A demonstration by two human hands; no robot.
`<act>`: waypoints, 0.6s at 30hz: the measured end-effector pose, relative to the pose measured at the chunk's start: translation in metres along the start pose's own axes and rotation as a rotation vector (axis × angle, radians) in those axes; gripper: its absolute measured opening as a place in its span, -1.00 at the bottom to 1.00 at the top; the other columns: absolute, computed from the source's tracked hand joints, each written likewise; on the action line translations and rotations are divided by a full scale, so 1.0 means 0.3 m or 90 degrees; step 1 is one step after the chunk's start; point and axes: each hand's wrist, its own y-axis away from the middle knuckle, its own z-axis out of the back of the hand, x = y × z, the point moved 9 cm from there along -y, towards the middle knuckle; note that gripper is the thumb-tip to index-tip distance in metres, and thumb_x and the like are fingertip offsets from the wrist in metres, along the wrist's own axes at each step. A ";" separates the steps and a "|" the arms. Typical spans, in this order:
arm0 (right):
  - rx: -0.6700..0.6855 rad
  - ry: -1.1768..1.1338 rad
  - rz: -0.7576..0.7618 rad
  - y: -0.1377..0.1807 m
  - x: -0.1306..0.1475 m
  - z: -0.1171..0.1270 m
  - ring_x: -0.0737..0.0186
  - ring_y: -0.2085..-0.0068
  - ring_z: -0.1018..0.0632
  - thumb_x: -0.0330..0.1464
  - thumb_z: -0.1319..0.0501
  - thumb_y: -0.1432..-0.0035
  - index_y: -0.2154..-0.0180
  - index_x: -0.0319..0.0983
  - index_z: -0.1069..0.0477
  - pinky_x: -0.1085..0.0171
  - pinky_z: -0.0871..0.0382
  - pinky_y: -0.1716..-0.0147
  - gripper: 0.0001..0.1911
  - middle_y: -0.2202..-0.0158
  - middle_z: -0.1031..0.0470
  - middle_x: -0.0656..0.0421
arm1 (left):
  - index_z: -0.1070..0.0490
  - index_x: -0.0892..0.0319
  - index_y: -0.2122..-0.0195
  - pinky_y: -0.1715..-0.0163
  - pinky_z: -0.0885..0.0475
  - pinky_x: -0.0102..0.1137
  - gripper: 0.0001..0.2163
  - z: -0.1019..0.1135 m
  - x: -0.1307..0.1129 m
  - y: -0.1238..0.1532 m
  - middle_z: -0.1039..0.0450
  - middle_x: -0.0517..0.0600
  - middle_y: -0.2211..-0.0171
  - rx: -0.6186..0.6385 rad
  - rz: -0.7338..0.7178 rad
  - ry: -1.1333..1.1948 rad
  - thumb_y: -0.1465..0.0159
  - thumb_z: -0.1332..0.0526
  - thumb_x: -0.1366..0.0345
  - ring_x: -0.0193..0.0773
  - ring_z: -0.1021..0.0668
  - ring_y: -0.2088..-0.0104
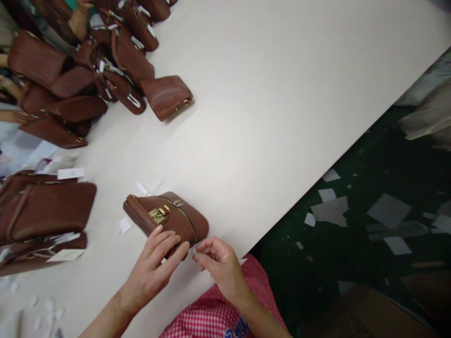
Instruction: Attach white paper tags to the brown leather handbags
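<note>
A small brown leather handbag with a gold clasp lies on the white table near its front edge. My left hand rests on the bag's near end, fingers laid over it and holding it down. Just to the right, my right hand is curled with thumb and fingertips pinched together beside the bag's corner. A tiny pale bit shows at the pinch, too small to name.
Several more brown bags are piled at the far left and stacked at the left edge. Small white paper tags lie on the table. Beyond the table's right edge, a dark floor is littered with paper scraps.
</note>
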 end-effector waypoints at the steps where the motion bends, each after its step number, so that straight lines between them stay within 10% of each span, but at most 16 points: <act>1: 0.006 0.004 0.005 -0.005 0.003 -0.003 0.38 0.53 -0.40 -0.30 -0.37 0.11 0.45 -0.22 -0.41 0.36 -0.29 0.49 -0.81 0.59 -0.41 0.33 | -0.45 0.21 0.05 -0.20 -0.28 0.02 -0.69 -0.002 -0.001 0.000 -0.46 0.14 0.11 0.009 -0.008 -0.002 -0.21 -0.19 0.61 -0.09 -0.46 -0.02; 18: 0.030 0.092 0.088 -0.022 0.038 -0.024 0.38 0.52 -0.40 -0.41 -0.30 0.03 0.48 -0.21 -0.39 0.36 -0.24 0.50 -0.90 0.59 -0.39 0.34 | -0.42 0.25 0.10 -0.23 -0.22 0.03 -0.71 -0.012 0.000 0.006 -0.41 0.13 0.09 0.011 -0.022 0.010 -0.19 -0.22 0.64 -0.07 -0.43 -0.04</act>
